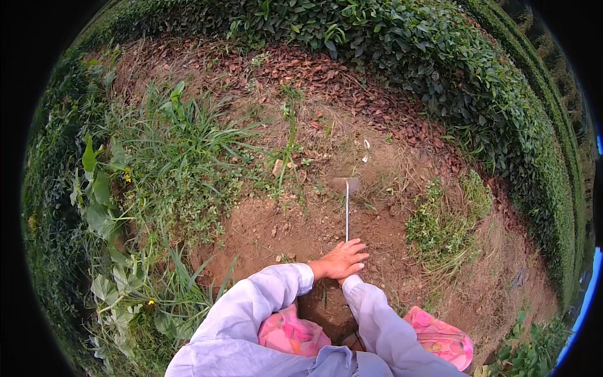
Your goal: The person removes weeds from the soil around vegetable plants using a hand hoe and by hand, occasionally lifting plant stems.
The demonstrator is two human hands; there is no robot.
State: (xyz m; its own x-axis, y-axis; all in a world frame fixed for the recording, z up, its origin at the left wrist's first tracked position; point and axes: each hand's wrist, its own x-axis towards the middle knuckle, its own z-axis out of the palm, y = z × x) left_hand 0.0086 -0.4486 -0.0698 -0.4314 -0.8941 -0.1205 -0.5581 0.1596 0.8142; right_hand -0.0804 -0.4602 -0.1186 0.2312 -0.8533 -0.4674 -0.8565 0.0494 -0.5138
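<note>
A hoe (347, 212) with a thin pale shaft and a flat metal blade reaches forward from my hands, its blade at the bare soil near dry grass. My left hand (338, 261) lies over the near end of the visible shaft, fingers spread and pointing right; whether its palm grips anything is hidden. Beneath it, at the end of the other sleeve, my right hand (342, 281) is almost wholly covered, so its grip does not show. Both arms wear pale long sleeves. Two small white scraps (366, 151) lie on the ground beyond the blade.
Grass and weeds (188, 136) grow on the left, with broad-leaved vines (106, 207) at the far left. A heap of pulled weeds (443, 226) lies on the right. Brown dry leaves (339, 80) border a dense green hedge (471, 85). Stones (278, 167) dot the soil.
</note>
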